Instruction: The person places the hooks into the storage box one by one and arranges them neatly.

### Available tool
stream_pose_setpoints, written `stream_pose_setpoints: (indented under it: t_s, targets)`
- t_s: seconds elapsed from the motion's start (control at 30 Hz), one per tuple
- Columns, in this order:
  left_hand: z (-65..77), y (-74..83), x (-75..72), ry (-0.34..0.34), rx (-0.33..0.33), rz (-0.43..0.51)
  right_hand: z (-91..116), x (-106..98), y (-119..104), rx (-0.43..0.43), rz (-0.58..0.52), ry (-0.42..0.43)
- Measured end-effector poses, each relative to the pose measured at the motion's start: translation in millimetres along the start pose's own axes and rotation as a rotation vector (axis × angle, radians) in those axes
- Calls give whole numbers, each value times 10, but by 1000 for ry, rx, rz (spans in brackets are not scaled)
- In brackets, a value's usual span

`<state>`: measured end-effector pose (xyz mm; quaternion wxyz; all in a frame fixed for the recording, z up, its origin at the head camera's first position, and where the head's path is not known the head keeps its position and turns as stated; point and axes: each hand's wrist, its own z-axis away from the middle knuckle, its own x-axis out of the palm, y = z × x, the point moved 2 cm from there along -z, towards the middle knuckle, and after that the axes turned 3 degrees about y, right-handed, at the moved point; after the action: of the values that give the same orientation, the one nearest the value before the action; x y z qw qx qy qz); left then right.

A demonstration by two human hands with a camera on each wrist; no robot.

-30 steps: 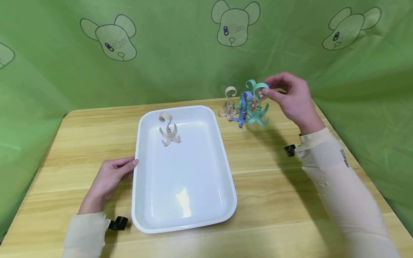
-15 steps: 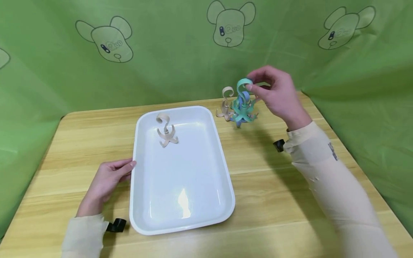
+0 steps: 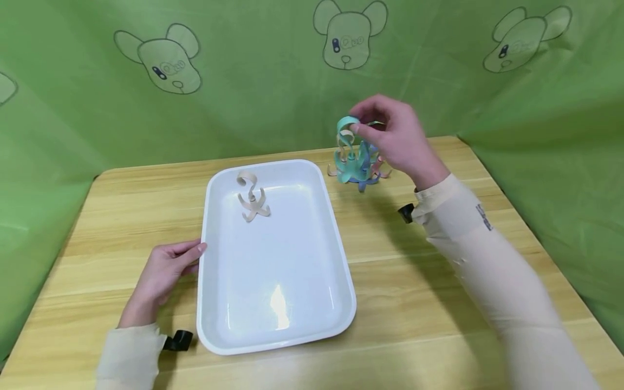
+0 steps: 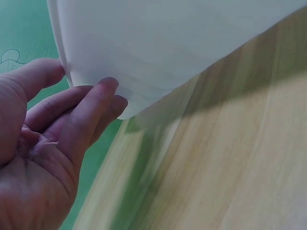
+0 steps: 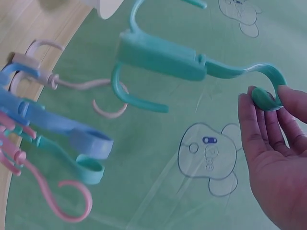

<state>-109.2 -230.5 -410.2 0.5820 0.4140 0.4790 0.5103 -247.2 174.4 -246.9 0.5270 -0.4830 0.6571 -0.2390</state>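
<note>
My right hand [image 3: 392,132] pinches a teal four-claw hanging hook [image 3: 347,167] by its curled top, thumb against fingertips. In the right wrist view this teal hook [image 5: 163,57] hangs apart from a cluster behind it: a blue hook [image 5: 93,143], a pink hook [image 5: 76,215], a beige hook [image 5: 84,85] and a second teal hook [image 5: 62,148]. On the left, my left hand [image 3: 163,271] grips the long side of a white tray [image 3: 278,265]. Its thumb lies at the rim and its fingers [image 4: 96,103] press the outer wall. One beige hook [image 3: 253,206] stands upright inside the tray, near the far end.
The wooden table [image 3: 409,303] carries everything. A green curtain [image 3: 263,108] printed with bear heads rises behind the table's back edge and along both sides. The hook cluster stands near that back edge, just right of the tray.
My right hand has carried the teal hook leftward, past the front of the blue one and over toward the beige one. The left hand and tray stay in place.
</note>
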Motion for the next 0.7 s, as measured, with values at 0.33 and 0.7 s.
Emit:
stream_pose_setpoints:
  t_s: [0.33, 0.7]
  targets:
    - [-12, 31, -7, -8, -22, -39, -72, 195, -116, -20, 4, -91]
    - [-13, 24, -11, -25, -16, -47, -173, 429, -120, -45, -35, -188]
